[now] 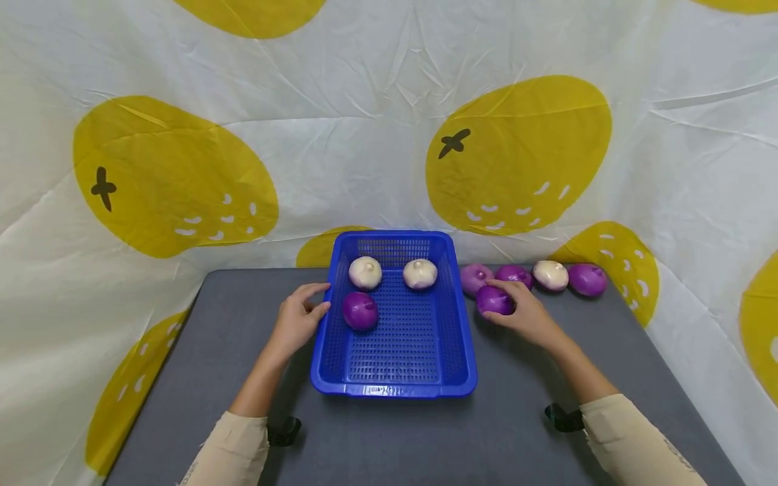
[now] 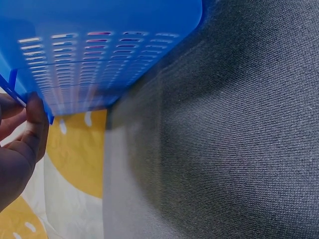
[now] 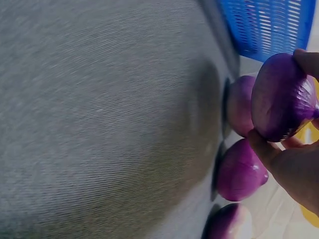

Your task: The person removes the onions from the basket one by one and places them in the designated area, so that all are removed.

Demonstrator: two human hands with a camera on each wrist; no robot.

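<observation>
A blue plastic basket (image 1: pixel 395 381) stands mid-table with two white onions (image 1: pixel 365 272) (image 1: pixel 420 273) and one purple onion (image 1: pixel 360 310) inside. My left hand (image 1: pixel 317 299) pinches the basket's left rim (image 2: pixel 99 50); in the left wrist view a fingertip (image 2: pixel 36 119) sits on the rim's edge. Just right of the basket, my right hand (image 1: pixel 513 304) grips a purple onion (image 1: pixel 492 300) (image 3: pixel 281 97) low over the table, with its fingers (image 3: pixel 279 159) curled round it.
Behind the right hand a row lies along the table's back edge: two purple onions (image 1: pixel 473 277) (image 1: pixel 515 273), a white onion (image 1: pixel 550 275) and another purple onion (image 1: pixel 587 279). A lemon-print cloth (image 1: pixel 389 135) hangs behind and at both sides of the grey table (image 1: pixel 243 378).
</observation>
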